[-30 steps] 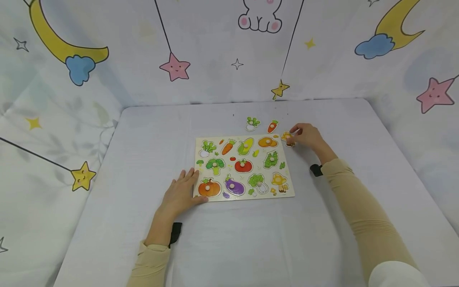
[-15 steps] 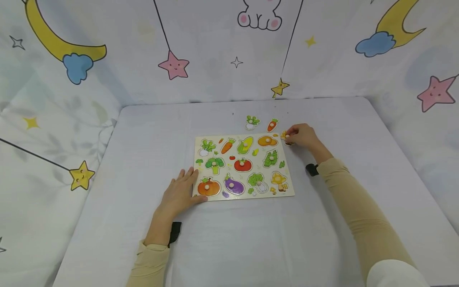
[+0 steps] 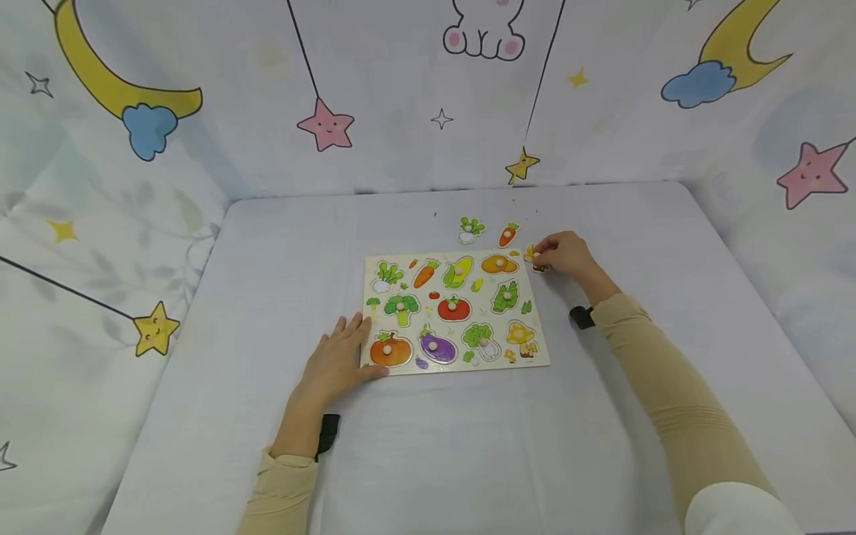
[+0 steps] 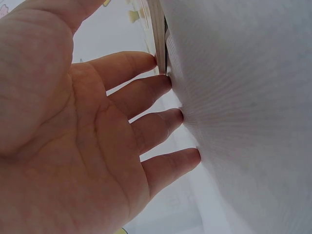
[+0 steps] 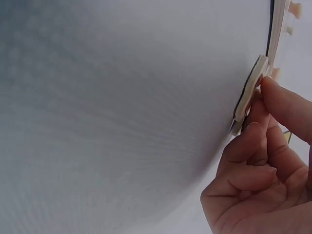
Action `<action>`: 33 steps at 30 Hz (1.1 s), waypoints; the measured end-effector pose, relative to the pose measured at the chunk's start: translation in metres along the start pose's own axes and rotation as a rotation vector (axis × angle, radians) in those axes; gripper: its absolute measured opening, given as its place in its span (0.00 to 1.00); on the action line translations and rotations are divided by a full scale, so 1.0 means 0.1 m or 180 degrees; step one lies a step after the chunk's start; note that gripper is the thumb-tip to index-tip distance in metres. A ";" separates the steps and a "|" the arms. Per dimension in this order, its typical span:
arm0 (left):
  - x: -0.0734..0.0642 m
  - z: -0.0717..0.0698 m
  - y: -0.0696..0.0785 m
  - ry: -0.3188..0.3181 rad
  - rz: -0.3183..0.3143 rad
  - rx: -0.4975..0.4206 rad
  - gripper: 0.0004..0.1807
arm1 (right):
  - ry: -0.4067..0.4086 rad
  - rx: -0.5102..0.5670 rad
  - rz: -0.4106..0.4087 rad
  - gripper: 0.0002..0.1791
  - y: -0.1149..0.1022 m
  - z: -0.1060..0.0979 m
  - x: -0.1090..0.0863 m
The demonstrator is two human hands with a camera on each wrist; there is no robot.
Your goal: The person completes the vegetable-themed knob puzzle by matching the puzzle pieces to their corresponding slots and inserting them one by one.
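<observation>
A wooden vegetable puzzle board [image 3: 435,327] lies flat on the table. My left hand [image 3: 336,360] rests at its left edge, fingers spread and straight, thumb over the lower left corner. In the left wrist view, fingertips [image 4: 163,83] touch the board's side and the cloth. Beyond the board's upper right corner, my right hand [image 3: 568,255] pinches a yellow mushroom puzzle piece [image 3: 530,252] by its knob, partly covering it. The right wrist view has the mushroom piece [image 5: 249,92] edge-on, slightly tilted, with thumb and finger at its top.
Behind the board lie a turnip piece [image 3: 471,230] and a carrot piece [image 3: 508,235]. Several knobbed pieces, such as the tomato [image 3: 458,312] and eggplant [image 3: 441,352], sit in the board. Pictures of turnip, carrot and mushroom without knobs show there. A white cloth [image 3: 441,446] covers the table.
My right hand's thumb and fingers have come together on the mushroom piece, covering more of it. The left hand and board have stayed put.
</observation>
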State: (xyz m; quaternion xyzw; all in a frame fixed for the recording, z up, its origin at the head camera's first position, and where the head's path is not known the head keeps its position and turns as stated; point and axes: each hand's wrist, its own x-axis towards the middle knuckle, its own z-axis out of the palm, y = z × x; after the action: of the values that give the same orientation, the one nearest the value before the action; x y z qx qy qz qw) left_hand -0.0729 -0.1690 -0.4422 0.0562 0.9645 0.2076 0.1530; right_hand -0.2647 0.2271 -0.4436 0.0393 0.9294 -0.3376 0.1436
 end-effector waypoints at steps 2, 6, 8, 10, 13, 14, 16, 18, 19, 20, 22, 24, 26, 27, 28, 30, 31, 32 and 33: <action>0.00 0.00 0.00 -0.0005 -0.0006 -0.0002 0.53 | 0.0024 -0.0007 0.0008 0.14 0.00 -0.01 -0.02; -0.01 0.00 0.01 -0.0004 0.0000 0.0014 0.53 | 0.0102 -0.0018 -0.0046 0.14 -0.02 -0.03 -0.14; 0.00 0.00 0.01 -0.0002 0.0001 0.0011 0.53 | 0.0113 -0.0013 -0.0136 0.15 -0.03 -0.03 -0.24; 0.00 0.00 0.02 -0.0008 -0.0017 -0.0008 0.53 | 0.0089 -0.0030 -0.0249 0.14 -0.03 -0.02 -0.36; 0.00 0.00 0.02 -0.0004 -0.0028 -0.0018 0.53 | -0.0014 -0.0081 -0.0358 0.13 -0.04 0.03 -0.57; -0.01 0.00 0.02 -0.0002 -0.0028 -0.0020 0.53 | -0.0055 -0.0089 -0.0372 0.12 -0.05 0.05 -0.65; -0.01 0.00 0.02 0.0004 -0.0028 -0.0017 0.53 | -0.0136 -0.0104 -0.0388 0.11 -0.05 0.10 -0.79; -0.01 0.01 0.01 0.0009 -0.0029 -0.0011 0.53 | -0.0222 -0.0105 -0.0401 0.10 -0.06 0.16 -0.92; 0.00 0.01 0.01 0.0011 -0.0030 -0.0005 0.53 | -0.0262 -0.0103 -0.0414 0.09 -0.06 0.20 -0.98; 0.00 0.01 0.00 0.0014 -0.0029 -0.0001 0.53 | -0.0303 -0.0104 -0.0436 0.09 -0.07 0.23 -1.03; 0.00 0.01 0.00 0.0016 -0.0030 0.0007 0.53 | -0.0376 -0.0121 -0.0473 0.08 -0.06 0.30 -1.10; 0.00 0.02 -0.01 0.0013 -0.0029 0.0013 0.54 | -0.0435 -0.0155 -0.0495 0.08 -0.06 0.37 -1.16; 0.00 0.02 -0.01 0.0006 -0.0026 0.0013 0.54 | -0.0480 -0.0187 -0.0503 0.07 -0.06 0.42 -1.20; 0.00 0.02 0.00 0.0003 -0.0025 0.0012 0.54 | -0.0493 -0.0200 -0.0505 0.06 -0.06 0.44 -1.22; 0.00 0.02 0.00 -0.0001 -0.0024 0.0010 0.54 | -0.0507 -0.0214 -0.0500 0.06 -0.06 0.46 -1.24; 0.00 0.02 0.00 -0.0006 -0.0023 0.0003 0.53 | -0.0526 -0.0228 -0.0497 0.06 -0.06 0.48 -1.26; 0.00 0.02 0.01 -0.0006 -0.0023 0.0004 0.53 | -0.0533 -0.0235 -0.0496 0.05 -0.05 0.48 -1.27; 0.00 0.02 0.01 -0.0005 -0.0024 0.0004 0.53 | -0.0539 -0.0244 -0.0488 0.05 -0.05 0.49 -1.27; 0.00 0.02 0.01 -0.0004 -0.0024 0.0005 0.53 | -0.0542 -0.0260 -0.0492 0.05 -0.05 0.49 -1.27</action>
State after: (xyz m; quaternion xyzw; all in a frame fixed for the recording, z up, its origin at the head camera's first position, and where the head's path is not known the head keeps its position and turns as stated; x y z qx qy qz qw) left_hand -0.0726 -0.1674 -0.4434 0.0528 0.9648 0.2062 0.1544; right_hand -0.1321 0.1952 -0.4391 -0.0671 0.9271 -0.3117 0.1971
